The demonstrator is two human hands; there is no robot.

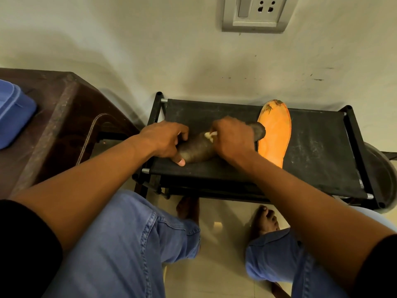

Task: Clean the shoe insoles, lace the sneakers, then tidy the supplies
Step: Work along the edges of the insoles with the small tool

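Your knees [120, 244] sat nearest | left hand [165, 139] pinned insole [196, 150] heel-end | right hand [233, 138] clenched a cloth [210, 135] mid-insole | long axis ran between grips, toe beyond right.

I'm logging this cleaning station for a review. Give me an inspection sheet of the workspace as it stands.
Surface: dusty black fabric rack shelf.
Job's things: dark grey insole under both hands; orange insole beside it, worn at the toe.
Clutter: blue plastic box on brown table.
Hands: left hand grips dark insole; right hand pinches a whitish wad.
Cables: nothing seen.
Surroundings: wall socket, tiled floor.
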